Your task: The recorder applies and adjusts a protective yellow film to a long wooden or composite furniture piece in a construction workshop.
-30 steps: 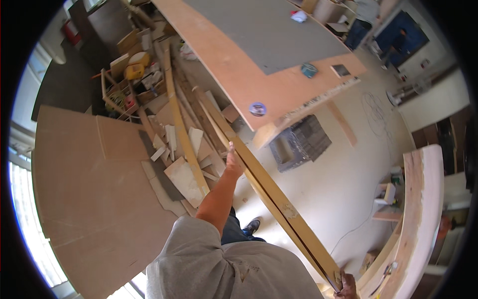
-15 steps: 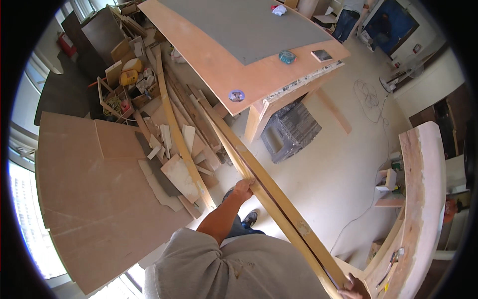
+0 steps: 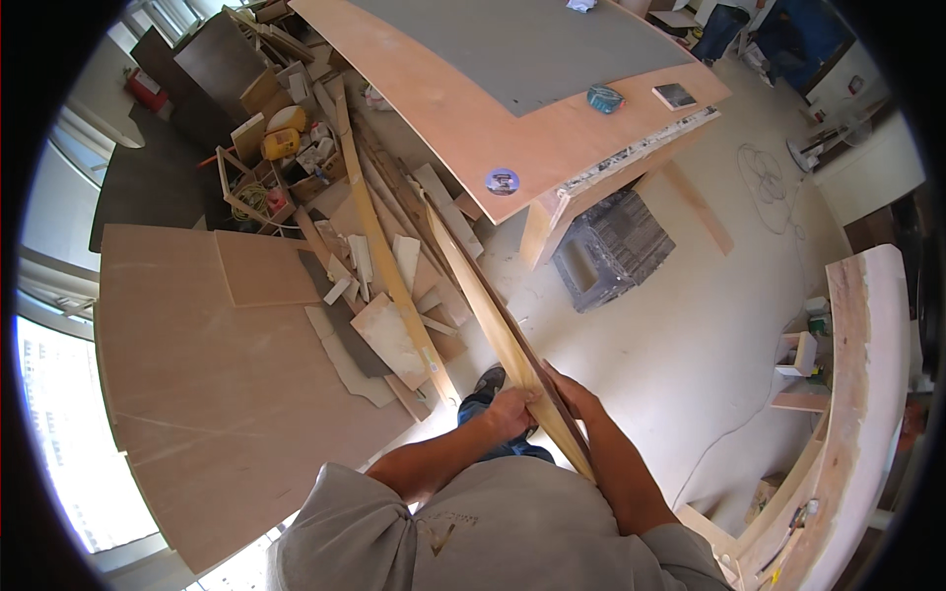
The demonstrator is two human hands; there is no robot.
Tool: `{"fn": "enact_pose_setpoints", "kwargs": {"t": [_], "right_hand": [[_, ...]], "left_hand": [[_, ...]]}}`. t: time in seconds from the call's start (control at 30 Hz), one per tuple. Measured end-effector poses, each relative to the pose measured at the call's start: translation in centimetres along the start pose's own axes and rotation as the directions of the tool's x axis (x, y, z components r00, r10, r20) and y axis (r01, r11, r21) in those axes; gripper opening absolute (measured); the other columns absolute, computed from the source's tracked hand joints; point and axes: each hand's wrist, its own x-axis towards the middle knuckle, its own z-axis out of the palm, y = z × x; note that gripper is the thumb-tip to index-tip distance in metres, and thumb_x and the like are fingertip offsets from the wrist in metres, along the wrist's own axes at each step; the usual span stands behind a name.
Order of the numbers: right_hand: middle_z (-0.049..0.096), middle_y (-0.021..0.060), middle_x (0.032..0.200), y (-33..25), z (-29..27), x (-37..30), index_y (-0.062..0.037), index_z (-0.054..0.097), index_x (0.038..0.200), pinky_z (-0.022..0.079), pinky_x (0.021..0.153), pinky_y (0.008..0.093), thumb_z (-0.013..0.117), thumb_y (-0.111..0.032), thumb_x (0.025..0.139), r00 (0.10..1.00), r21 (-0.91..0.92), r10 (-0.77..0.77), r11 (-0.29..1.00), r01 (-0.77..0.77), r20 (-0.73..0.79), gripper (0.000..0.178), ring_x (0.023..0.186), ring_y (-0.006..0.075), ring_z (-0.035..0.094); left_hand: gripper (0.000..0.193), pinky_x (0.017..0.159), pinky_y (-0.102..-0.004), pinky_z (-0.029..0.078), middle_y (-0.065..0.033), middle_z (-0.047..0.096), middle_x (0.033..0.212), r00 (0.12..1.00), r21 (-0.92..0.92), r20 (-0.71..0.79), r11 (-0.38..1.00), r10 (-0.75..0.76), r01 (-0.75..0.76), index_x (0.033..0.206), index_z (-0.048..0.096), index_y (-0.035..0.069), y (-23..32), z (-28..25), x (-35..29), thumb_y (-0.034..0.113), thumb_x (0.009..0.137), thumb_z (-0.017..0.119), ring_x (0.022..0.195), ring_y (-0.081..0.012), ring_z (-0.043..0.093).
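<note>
A long, narrow wooden board (image 3: 485, 307) with a pale yellowish face and a dark edge slants from the scrap pile down to my body. My left hand (image 3: 511, 414) is closed on its left side, a little above waist level. Opposite it, my right hand (image 3: 573, 392) wraps the dark right edge, close to the left. My fingertips are partly hidden by the board, and its near end disappears beside my right arm.
Ahead is a workbench (image 3: 434, 108) holding a teal tape measure (image 3: 605, 98). Under it sits a dark crate-like box (image 3: 613, 251). Scrap wood (image 3: 389, 325) and a large brown panel (image 3: 246, 394) lie left; a curved pale-topped wooden structure (image 3: 859, 394) stands right. A cable (image 3: 724, 433) crosses the floor.
My right hand has come from the board's near end at lower right up beside my left hand. The board has rolled and now shows a narrower profile. The view has shifted slightly.
</note>
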Motion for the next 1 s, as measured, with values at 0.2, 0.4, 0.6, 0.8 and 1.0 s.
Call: {"fn": "enact_pose_setpoints", "kwargs": {"t": [0.2, 0.4, 0.6, 0.8, 1.0], "right_hand": [[0.066, 0.0136, 0.109, -0.7, 2.2, 3.8, -0.0032, 0.061, 0.125, 0.052, 0.084, 0.0391, 0.069, -0.061, 0.082, 0.995, -0.143, -0.086, 0.986, 0.091, 0.043, 0.073, 0.097, 0.0234, 0.063], [0.068, 0.0187, 0.1, 1.7, 1.3, 0.2, 0.0035, 0.062, 0.116, 0.054, 0.082, 0.0392, 0.081, -0.042, 0.071, 0.947, -0.618, -0.176, 0.786, -0.03, -0.27, 0.067, 0.091, 0.0314, 0.067], [0.058, 0.0251, 0.114, 4.5, 0.3, -8.8, 0.0047, 0.046, 0.134, 0.05, 0.094, 0.045, 0.077, -0.029, 0.063, 0.758, -0.858, -0.465, 0.454, -0.24, -0.458, 0.085, 0.108, 0.0398, 0.057], [0.052, 0.021, 0.127, 1.8, 1.8, -12.5, 0.0079, 0.041, 0.139, 0.047, 0.092, 0.0502, 0.067, -0.015, 0.067, 0.741, -0.93, -0.577, 0.317, -0.184, -0.343, 0.079, 0.117, 0.0355, 0.054], [0.053, 0.018, 0.123, -0.1, 2.3, -15.7, 0.0083, 0.042, 0.139, 0.044, 0.088, 0.0432, 0.067, -0.012, 0.071, 0.625, -0.966, -0.738, 0.185, -0.179, -0.257, 0.076, 0.108, 0.0316, 0.055]], "left_hand": [[0.029, 0.092, -0.0506, 0.055, -0.0172, 0.062, 0.114, 1.0, 0.065, 0.013, 0.998, -0.022, 0.021, 0.12, 0.055, -0.001, 0.5, -0.4, -1.5, 0.014, 0.095, 0.058, 0.102, -0.035, 0.065], [0.054, 0.069, -0.0471, 0.058, -0.0237, 0.064, 0.104, 0.967, 0.489, -0.001, 0.843, -0.254, 0.222, 0.113, 0.057, -0.007, 2.8, -5.2, 0.5, 0.042, 0.092, 0.066, 0.084, -0.036, 0.069], [0.098, 0.1, -0.0602, 0.044, -0.032, 0.06, 0.115, 0.954, 0.108, -0.278, 0.983, -0.111, 0.146, 0.117, 0.054, -0.014, 11.1, -15.2, 12.5, 0.078, 0.09, 0.03, 0.108, -0.0488, 0.057], [0.078, 0.092, -0.0429, 0.049, -0.0125, 0.067, 0.115, 0.959, -0.023, -0.181, 0.974, 0.216, -0.224, 0.124, 0.061, 0.007, 23.1, -18.9, 15.9, 0.071, 0.08, 0.059, 0.105, -0.0311, 0.063], [0.05, 0.098, -0.0442, 0.048, -0.0121, 0.063, 0.126, 0.82, 0.358, -0.211, 0.823, 0.531, -0.441, 0.13, 0.059, 0.009, 27.1, -14.3, 16.0, 0.038, 0.091, 0.065, 0.114, -0.0284, 0.06]]}}
